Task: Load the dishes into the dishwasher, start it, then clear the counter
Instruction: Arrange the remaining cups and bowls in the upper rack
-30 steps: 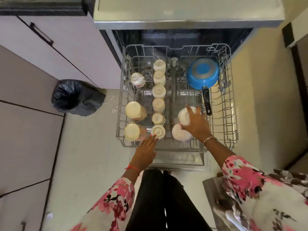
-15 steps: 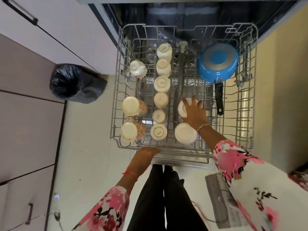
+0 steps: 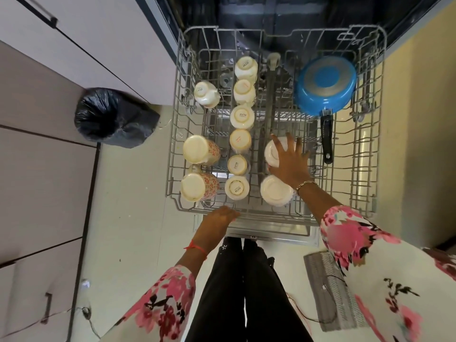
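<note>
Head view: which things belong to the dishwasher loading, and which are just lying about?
Job:
- pulled-out rack
- row of white cups
- two patterned mugs
- two upturned bowls, with the right hand spread on the farther one
- blue pan
- left hand at the rack's front rim

Lying about:
- black bin bag
- grey ribbed panel on the floor

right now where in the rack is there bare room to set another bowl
Free: the rack's right strip, between the pan handle and the right wall, plus the front right corner beside the right hand. Crowded: the middle column of cups, the two floral mugs at left.
</note>
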### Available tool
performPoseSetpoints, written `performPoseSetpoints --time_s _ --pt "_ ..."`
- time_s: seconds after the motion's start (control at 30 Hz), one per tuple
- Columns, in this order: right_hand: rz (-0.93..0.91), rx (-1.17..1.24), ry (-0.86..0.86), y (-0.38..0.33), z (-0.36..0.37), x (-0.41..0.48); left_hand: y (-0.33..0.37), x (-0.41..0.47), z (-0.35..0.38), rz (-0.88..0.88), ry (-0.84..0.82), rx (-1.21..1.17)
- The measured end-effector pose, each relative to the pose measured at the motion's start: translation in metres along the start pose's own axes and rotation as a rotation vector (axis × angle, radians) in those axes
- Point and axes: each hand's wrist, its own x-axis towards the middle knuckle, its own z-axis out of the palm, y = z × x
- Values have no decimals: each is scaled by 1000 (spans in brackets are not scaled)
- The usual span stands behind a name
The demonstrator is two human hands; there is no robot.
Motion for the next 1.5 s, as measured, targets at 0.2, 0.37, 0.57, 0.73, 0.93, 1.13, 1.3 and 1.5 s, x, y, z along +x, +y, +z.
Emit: performPoseSetpoints --time_s 0.2,0.37,0.57,0.73,0.93,1.13,1.3,1.5 --pt "-7 427 333 -7 6 -50 19 -9 4 17 191 129" --pt "142 932 377 1 19 -111 37 -19 11 -344 194 -495" --pt "356 1363 39 5 68 -157 40 -10 33 -440 125 -889" --pt "316 1301 35 -3 92 -151 37 7 44 -455 178 -1053" --pt "353 1324 221 3 103 -149 32 15 52 -480 181 -1058" --pt "280 1400 146 16 100 -149 33 16 51 -467 204 -1055" --pt "253 1470 129 20 99 -148 36 18 47 -483 220 -1107" --pt "287 1515 139 26 84 -123 36 45 32 -564 187 -1181"
